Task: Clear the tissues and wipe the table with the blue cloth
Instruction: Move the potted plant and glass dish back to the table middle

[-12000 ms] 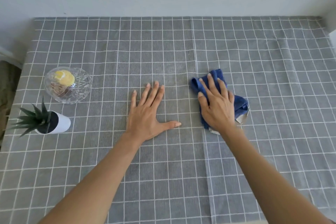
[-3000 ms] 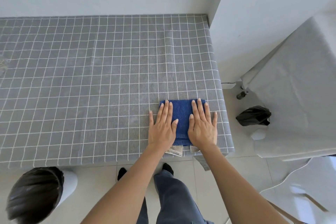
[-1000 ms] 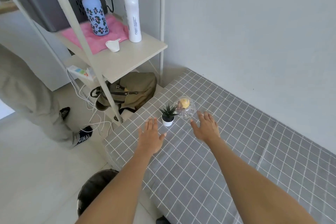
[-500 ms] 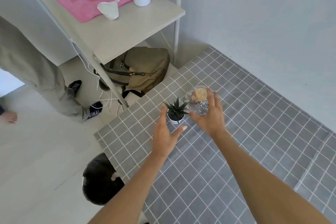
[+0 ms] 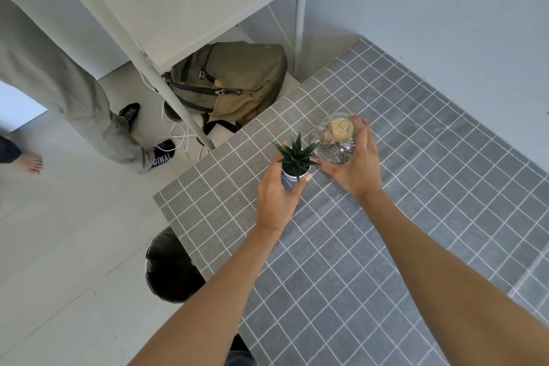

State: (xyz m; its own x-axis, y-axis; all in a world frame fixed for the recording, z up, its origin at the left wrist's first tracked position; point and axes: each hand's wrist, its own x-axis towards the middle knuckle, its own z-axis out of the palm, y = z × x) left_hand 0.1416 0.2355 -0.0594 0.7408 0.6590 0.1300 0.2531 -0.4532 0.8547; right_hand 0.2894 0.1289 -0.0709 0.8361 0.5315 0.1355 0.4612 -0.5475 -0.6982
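A: Item one, fingers. Our right hand curls its fingers round the glass bowl, which looks tipped and off the cloth-covered table. Something yellow and something brownish sit inside it.

B: Item two. Our left hand has thumb and fingers spread part-way on either side of the small potted plant, touching or almost touching its white pot; we cannot tell whether the grip has closed.

A: Item three, task goods. Tissues: none in view on the part of the table we see. Blue cloth: not in view either, so we cannot say where it lies.

B: Item four, surroundings. Dark-lined bin on the floor by the table corner; olive backpack under the pale shelf; another person's trouser leg to the left.

A: Progress entry?

B: We judge clearing done as far as the table shows. The wiping we cannot confirm. Handling these two ornaments looks like tidying near the end, or freeing this corner for a last pass.
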